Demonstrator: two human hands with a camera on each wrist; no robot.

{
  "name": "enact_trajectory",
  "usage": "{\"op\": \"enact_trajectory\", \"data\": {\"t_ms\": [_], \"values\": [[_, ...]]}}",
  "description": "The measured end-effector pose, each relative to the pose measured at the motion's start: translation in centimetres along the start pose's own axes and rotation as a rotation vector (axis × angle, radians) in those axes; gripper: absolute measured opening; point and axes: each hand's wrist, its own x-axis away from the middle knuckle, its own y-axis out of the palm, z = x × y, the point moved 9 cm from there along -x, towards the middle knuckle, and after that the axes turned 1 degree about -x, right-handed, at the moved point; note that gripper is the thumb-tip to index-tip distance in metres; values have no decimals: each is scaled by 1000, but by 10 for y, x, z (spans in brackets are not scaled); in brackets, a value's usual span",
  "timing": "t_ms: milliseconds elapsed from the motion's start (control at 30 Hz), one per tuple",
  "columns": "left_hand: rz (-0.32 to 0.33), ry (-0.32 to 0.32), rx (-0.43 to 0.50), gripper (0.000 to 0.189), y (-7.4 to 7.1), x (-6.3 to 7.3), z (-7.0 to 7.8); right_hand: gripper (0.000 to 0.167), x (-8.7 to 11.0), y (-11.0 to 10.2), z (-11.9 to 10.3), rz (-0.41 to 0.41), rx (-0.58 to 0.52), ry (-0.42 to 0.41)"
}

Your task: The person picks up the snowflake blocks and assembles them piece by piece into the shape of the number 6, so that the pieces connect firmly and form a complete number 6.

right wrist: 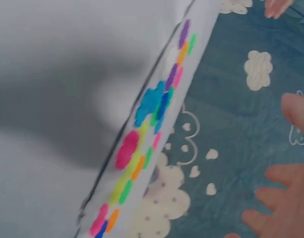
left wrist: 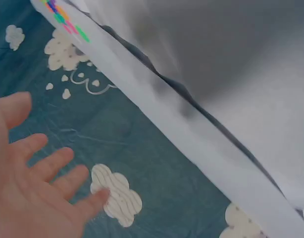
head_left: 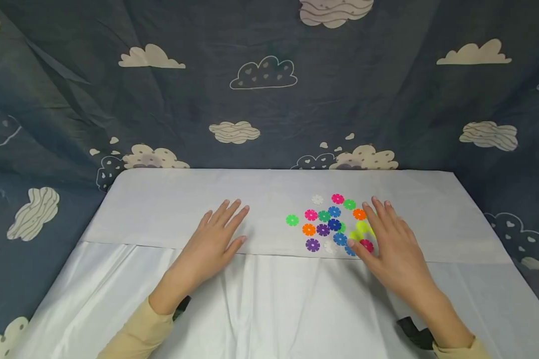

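Observation:
Several small, flat, flower-shaped plastic discs lie in a loose cluster on the white table, right of the middle in the head view. Among them are a purple disc (head_left: 312,245), an orange disc (head_left: 309,230), a green disc (head_left: 292,220) and a white disc (head_left: 317,199). My right hand (head_left: 393,249) hovers over the cluster's right side with fingers spread, hiding some discs. Off to the left, my left hand (head_left: 213,244) is held above the table, fingers extended, well apart from the discs. Neither hand holds anything. In the right wrist view a pink disc (right wrist: 127,150) shows among the row.
A white cloth (head_left: 269,309) covers the table, with a seam or raised edge running across in front of the discs. Behind and beside it hangs a dark blue curtain (head_left: 269,109) printed with clouds. Dark bands (head_left: 415,333) sit at both wrists.

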Motion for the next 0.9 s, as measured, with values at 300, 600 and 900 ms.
{"op": "enact_trajectory", "data": {"t_ms": [300,600,900], "values": [[12,3,346,50,-6,-20,1,80,4,-11,23,85,-104,7],[1,-96,616,36,15,-38,-10,65,9,1,47,-33,-179,179],[-117,-213,820,27,52,-60,-6,50,9,20,59,-155,-284,244]]}}
